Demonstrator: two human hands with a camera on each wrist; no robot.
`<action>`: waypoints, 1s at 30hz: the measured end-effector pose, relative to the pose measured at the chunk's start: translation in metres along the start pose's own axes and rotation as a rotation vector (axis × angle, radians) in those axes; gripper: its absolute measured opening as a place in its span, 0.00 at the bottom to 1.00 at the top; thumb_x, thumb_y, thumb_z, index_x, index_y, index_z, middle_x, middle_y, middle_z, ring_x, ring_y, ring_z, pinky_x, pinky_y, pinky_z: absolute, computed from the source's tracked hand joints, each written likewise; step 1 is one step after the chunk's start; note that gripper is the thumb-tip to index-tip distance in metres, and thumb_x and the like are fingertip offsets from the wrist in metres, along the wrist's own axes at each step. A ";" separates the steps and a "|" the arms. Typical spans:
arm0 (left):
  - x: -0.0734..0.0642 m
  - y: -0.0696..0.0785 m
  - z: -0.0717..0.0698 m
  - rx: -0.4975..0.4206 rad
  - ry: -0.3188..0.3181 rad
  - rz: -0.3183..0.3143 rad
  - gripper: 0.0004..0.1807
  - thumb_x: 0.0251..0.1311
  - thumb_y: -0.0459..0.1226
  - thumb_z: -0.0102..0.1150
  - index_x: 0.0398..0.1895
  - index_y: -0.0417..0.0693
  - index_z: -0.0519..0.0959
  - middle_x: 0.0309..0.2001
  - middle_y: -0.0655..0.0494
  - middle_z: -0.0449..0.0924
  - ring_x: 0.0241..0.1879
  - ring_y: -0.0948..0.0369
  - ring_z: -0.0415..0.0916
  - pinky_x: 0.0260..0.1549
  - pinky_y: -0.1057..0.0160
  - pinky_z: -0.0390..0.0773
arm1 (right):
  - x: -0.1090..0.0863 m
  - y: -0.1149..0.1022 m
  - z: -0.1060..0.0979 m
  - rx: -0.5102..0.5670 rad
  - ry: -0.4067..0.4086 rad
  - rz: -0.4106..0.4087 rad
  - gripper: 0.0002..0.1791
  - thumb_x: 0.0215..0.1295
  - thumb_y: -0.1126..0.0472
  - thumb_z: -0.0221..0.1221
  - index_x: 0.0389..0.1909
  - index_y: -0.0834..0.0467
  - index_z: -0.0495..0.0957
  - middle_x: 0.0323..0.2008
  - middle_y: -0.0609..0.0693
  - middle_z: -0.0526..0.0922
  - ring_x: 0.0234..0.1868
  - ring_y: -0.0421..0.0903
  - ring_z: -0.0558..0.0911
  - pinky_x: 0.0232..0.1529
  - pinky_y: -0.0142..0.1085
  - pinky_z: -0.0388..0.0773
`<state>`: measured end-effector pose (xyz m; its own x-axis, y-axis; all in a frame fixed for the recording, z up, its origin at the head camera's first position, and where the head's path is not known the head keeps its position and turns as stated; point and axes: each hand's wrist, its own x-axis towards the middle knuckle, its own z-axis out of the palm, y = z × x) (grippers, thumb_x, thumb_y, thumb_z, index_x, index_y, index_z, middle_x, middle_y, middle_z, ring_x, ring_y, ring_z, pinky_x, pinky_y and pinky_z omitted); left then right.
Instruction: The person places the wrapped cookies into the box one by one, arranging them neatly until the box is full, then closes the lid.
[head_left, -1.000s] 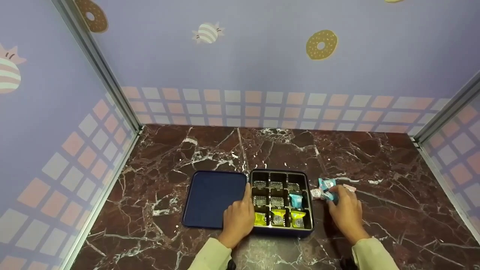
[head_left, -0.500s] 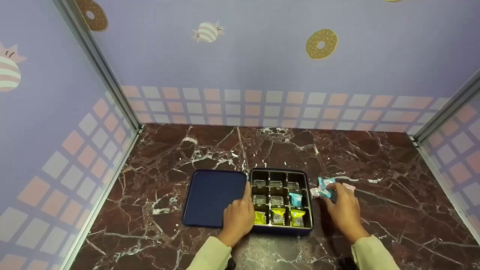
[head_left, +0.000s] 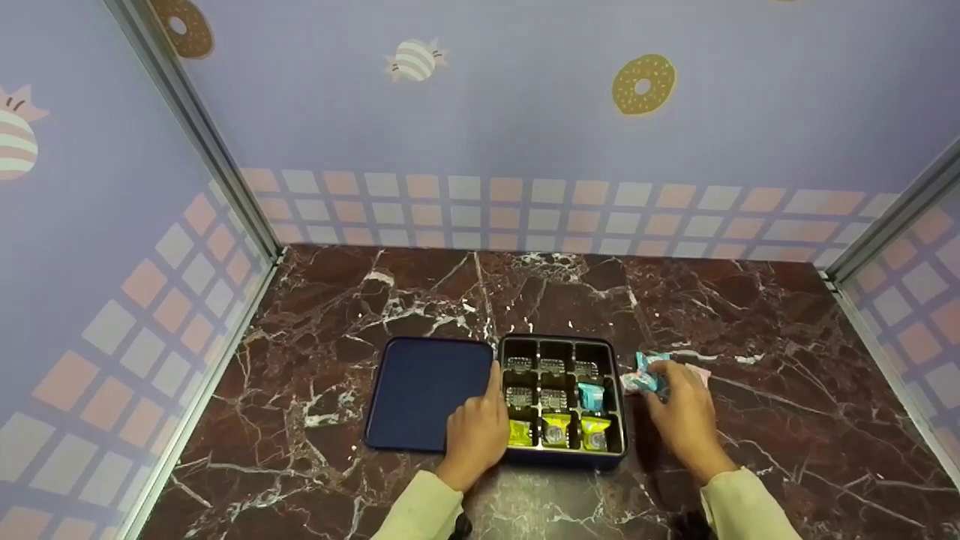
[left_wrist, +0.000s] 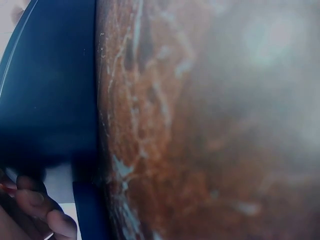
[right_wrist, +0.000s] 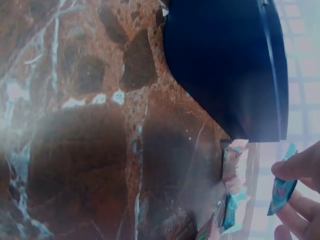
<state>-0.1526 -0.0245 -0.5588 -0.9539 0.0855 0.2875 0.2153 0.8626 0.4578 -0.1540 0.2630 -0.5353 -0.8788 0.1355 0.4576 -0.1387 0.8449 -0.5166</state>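
Observation:
A navy box has a gold-rimmed tray divided into compartments. Yellow-wrapped candies fill its front row, and a blue-wrapped candy sits at the right of the middle row. My left hand lies at the box's left side, index finger straight along that edge. To the right of the box, my right hand pinches another blue-wrapped candy between thumb and fingers, close over a small group of loose candies. These include a blue one and pink ones, partly hidden by the hand.
The navy lid lies flat just left of the box, partly under my left hand. Everything stands on a dark red marbled table. Patterned purple panels with metal corner posts enclose the back and both sides.
My right hand has shifted slightly left with the pinched blue candy. The left hand, box and lid keep their places.

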 end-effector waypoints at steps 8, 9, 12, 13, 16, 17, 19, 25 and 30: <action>0.000 -0.001 0.000 -0.004 0.005 0.000 0.28 0.70 0.40 0.44 0.73 0.50 0.61 0.10 0.59 0.63 0.10 0.63 0.57 0.10 0.63 0.55 | 0.002 -0.006 0.001 0.012 0.017 -0.033 0.21 0.41 0.76 0.70 0.39 0.61 0.79 0.41 0.60 0.83 0.45 0.60 0.79 0.48 0.53 0.71; 0.000 -0.001 0.000 -0.004 0.007 0.001 0.28 0.70 0.40 0.44 0.73 0.50 0.62 0.10 0.59 0.64 0.10 0.63 0.57 0.10 0.63 0.56 | 0.002 -0.007 0.001 0.014 0.016 -0.033 0.21 0.41 0.76 0.70 0.39 0.61 0.79 0.42 0.60 0.83 0.45 0.61 0.79 0.48 0.53 0.71; 0.000 0.000 0.000 -0.003 0.012 0.004 0.28 0.70 0.40 0.44 0.73 0.50 0.62 0.10 0.58 0.65 0.10 0.62 0.58 0.10 0.63 0.56 | 0.003 -0.010 0.001 0.014 0.007 -0.027 0.22 0.41 0.75 0.70 0.40 0.60 0.79 0.42 0.59 0.83 0.44 0.60 0.79 0.46 0.53 0.70; 0.000 0.000 0.000 -0.002 0.015 0.005 0.27 0.70 0.39 0.44 0.73 0.50 0.62 0.11 0.58 0.65 0.10 0.62 0.58 0.10 0.63 0.56 | 0.003 -0.011 0.001 0.014 0.005 -0.026 0.22 0.41 0.75 0.70 0.40 0.60 0.79 0.42 0.59 0.83 0.44 0.60 0.79 0.46 0.53 0.70; -0.001 0.000 -0.001 0.002 0.018 0.009 0.28 0.70 0.39 0.45 0.72 0.49 0.62 0.10 0.58 0.65 0.10 0.62 0.57 0.10 0.63 0.55 | 0.003 -0.013 0.001 0.018 -0.008 -0.023 0.22 0.42 0.75 0.70 0.41 0.59 0.78 0.43 0.59 0.83 0.42 0.59 0.78 0.46 0.51 0.70; 0.000 0.000 -0.001 0.002 0.018 0.010 0.28 0.70 0.39 0.45 0.72 0.49 0.62 0.10 0.58 0.64 0.10 0.62 0.57 0.10 0.63 0.55 | 0.003 -0.014 0.001 0.020 -0.013 -0.024 0.22 0.42 0.74 0.70 0.41 0.59 0.78 0.43 0.59 0.83 0.42 0.59 0.77 0.46 0.51 0.70; 0.000 0.000 -0.001 0.003 0.016 0.008 0.28 0.70 0.40 0.45 0.73 0.49 0.62 0.10 0.58 0.64 0.10 0.62 0.57 0.10 0.63 0.55 | 0.004 -0.015 0.002 0.027 -0.022 -0.026 0.22 0.42 0.75 0.70 0.41 0.59 0.78 0.43 0.59 0.83 0.43 0.59 0.78 0.47 0.51 0.70; 0.000 0.001 -0.002 0.001 0.005 0.002 0.28 0.70 0.40 0.44 0.73 0.50 0.62 0.11 0.58 0.65 0.10 0.63 0.57 0.10 0.64 0.56 | 0.004 -0.016 0.002 0.042 -0.047 -0.041 0.23 0.42 0.76 0.68 0.43 0.60 0.78 0.45 0.61 0.83 0.49 0.61 0.79 0.60 0.54 0.66; 0.000 0.000 -0.002 -0.006 -0.005 0.000 0.28 0.70 0.40 0.44 0.73 0.49 0.61 0.11 0.60 0.63 0.10 0.64 0.56 0.10 0.65 0.56 | 0.004 -0.018 0.003 0.046 -0.046 -0.057 0.24 0.41 0.77 0.68 0.43 0.60 0.78 0.44 0.60 0.83 0.45 0.59 0.78 0.53 0.51 0.69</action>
<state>-0.1519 -0.0253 -0.5575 -0.9548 0.0881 0.2839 0.2169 0.8596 0.4626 -0.1563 0.2470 -0.5260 -0.8887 0.0633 0.4540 -0.2088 0.8258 -0.5239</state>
